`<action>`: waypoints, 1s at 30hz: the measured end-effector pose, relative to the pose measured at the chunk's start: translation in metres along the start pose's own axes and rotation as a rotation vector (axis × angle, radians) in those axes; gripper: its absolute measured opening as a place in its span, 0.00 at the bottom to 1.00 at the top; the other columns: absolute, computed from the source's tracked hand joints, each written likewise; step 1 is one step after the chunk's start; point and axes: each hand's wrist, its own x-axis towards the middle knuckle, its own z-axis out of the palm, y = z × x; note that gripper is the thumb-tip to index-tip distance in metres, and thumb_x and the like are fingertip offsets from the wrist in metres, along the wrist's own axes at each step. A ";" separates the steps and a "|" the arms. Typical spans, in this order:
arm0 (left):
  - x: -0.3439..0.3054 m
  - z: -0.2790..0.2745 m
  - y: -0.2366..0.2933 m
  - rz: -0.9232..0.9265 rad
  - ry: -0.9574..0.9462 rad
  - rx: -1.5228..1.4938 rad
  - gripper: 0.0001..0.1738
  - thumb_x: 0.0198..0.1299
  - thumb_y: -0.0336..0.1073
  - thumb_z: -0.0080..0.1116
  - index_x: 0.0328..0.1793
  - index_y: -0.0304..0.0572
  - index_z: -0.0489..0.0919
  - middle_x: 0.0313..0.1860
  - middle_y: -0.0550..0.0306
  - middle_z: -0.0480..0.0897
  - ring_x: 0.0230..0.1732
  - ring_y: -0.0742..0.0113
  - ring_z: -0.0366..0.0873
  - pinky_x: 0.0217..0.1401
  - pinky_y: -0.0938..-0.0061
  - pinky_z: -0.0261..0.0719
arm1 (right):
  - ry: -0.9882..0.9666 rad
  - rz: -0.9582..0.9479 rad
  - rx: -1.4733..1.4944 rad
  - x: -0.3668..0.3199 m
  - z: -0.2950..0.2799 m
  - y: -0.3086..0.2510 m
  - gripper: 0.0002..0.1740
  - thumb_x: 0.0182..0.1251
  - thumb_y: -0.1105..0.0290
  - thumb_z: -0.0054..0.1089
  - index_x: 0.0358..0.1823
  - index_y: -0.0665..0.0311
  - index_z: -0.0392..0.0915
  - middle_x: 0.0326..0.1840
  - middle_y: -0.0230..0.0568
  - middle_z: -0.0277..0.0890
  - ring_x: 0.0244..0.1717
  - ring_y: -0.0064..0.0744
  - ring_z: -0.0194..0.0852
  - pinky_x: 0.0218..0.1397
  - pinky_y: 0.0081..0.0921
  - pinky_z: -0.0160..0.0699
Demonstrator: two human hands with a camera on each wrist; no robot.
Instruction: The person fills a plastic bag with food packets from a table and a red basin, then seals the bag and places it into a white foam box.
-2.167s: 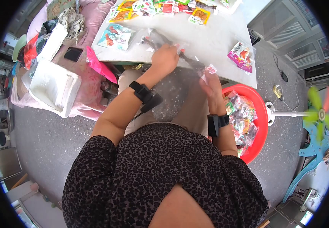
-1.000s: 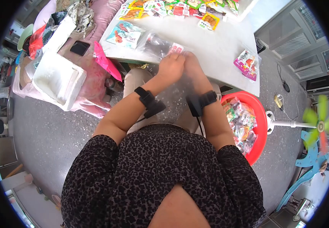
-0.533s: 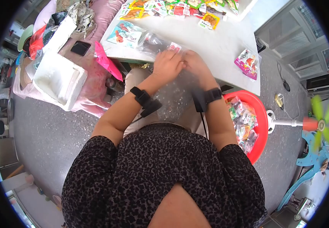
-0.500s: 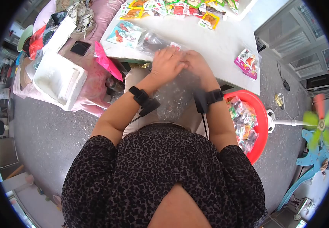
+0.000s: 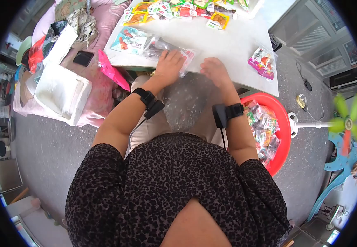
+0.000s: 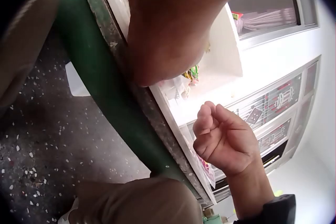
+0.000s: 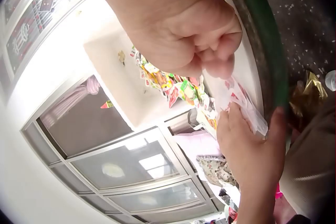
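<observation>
At the table's near edge, a clear bag [image 5: 155, 48] with dark contents and a red-and-white end lies beside a blue-and-white packet [image 5: 129, 39]. The left hand [image 5: 169, 67] rests its fingers on this bag; in the right wrist view the left hand [image 7: 253, 155] lies over the pale end of the bag [image 7: 242, 98], its thumb by the table edge. Apart from it, to the right, the right hand [image 5: 216, 71] hovers at the edge with nothing in it. Its fingers are loosely bent in the left wrist view, where the right hand [image 6: 229, 140] shows its palm.
Colourful packets [image 5: 186, 11] lie along the table's far side, one yellow packet [image 5: 218, 20] nearer. A purple-and-white packet [image 5: 263, 61] is on the right of the table [image 5: 236, 45]. Below stands a red basin [image 5: 284, 133] of packets, near a fan [image 5: 348, 122]. A white foam box [image 5: 63, 92] sits left.
The dark item earlier held between both hands now lies on the table in its bag. The hands, recently together over the bag's end, have parted, the left moving left.
</observation>
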 end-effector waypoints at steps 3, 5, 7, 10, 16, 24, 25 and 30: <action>0.000 0.005 -0.001 -0.041 0.069 -0.089 0.27 0.38 0.32 0.53 0.51 0.44 0.68 0.52 0.51 0.66 0.58 0.57 0.57 0.60 0.60 0.50 | 0.022 -0.030 -0.018 -0.003 -0.003 0.000 0.13 0.51 0.70 0.51 0.39 0.65 0.65 0.31 0.34 0.70 0.26 0.21 0.69 0.23 0.13 0.63; -0.001 0.001 -0.003 -0.044 0.074 -0.135 0.26 0.38 0.30 0.53 0.50 0.44 0.68 0.52 0.51 0.66 0.58 0.56 0.57 0.60 0.59 0.50 | 0.057 -0.053 -0.056 -0.006 -0.005 -0.004 0.14 0.51 0.70 0.51 0.39 0.65 0.65 0.30 0.33 0.70 0.27 0.21 0.69 0.25 0.15 0.63; -0.001 -0.008 -0.005 -0.012 0.062 -0.140 0.27 0.37 0.29 0.53 0.50 0.44 0.69 0.52 0.52 0.66 0.58 0.55 0.57 0.60 0.59 0.51 | 0.073 -0.068 -0.090 -0.007 -0.009 -0.004 0.15 0.51 0.69 0.51 0.40 0.65 0.65 0.32 0.34 0.70 0.28 0.21 0.69 0.28 0.15 0.64; 0.006 -0.038 -0.008 -0.067 0.049 -0.211 0.23 0.43 0.30 0.52 0.51 0.43 0.68 0.51 0.51 0.68 0.57 0.53 0.59 0.58 0.62 0.54 | 0.108 -0.141 -0.120 -0.013 -0.008 -0.016 0.17 0.51 0.69 0.52 0.42 0.66 0.64 0.35 0.35 0.69 0.33 0.23 0.69 0.33 0.17 0.65; 0.017 -0.106 -0.021 -0.415 0.001 -1.183 0.18 0.58 0.38 0.43 0.53 0.40 0.67 0.47 0.53 0.72 0.50 0.63 0.67 0.52 0.74 0.63 | 0.061 -0.569 -0.211 -0.022 0.005 -0.039 0.20 0.52 0.72 0.52 0.48 0.67 0.60 0.41 0.37 0.67 0.38 0.25 0.67 0.40 0.20 0.67; 0.009 -0.115 -0.003 -0.504 -0.170 -2.167 0.17 0.58 0.36 0.43 0.51 0.35 0.65 0.46 0.53 0.71 0.48 0.66 0.68 0.49 0.73 0.67 | -0.282 -0.269 0.186 -0.041 0.010 -0.063 0.06 0.54 0.76 0.51 0.35 0.66 0.68 0.33 0.35 0.70 0.36 0.24 0.68 0.39 0.22 0.70; 0.008 -0.117 -0.001 -0.514 -0.162 -2.184 0.17 0.57 0.37 0.44 0.50 0.35 0.66 0.45 0.54 0.71 0.46 0.67 0.68 0.47 0.74 0.68 | -0.278 -0.275 0.245 -0.044 0.010 -0.062 0.04 0.55 0.76 0.51 0.33 0.66 0.68 0.32 0.35 0.70 0.34 0.23 0.68 0.37 0.22 0.70; 0.000 -0.087 -0.008 -0.522 -0.020 -1.978 0.14 0.57 0.39 0.46 0.42 0.36 0.70 0.34 0.61 0.72 0.37 0.74 0.68 0.39 0.80 0.67 | -0.108 -0.404 0.148 -0.059 0.016 -0.059 0.02 0.55 0.76 0.50 0.30 0.66 0.68 0.28 0.34 0.70 0.29 0.21 0.68 0.33 0.19 0.70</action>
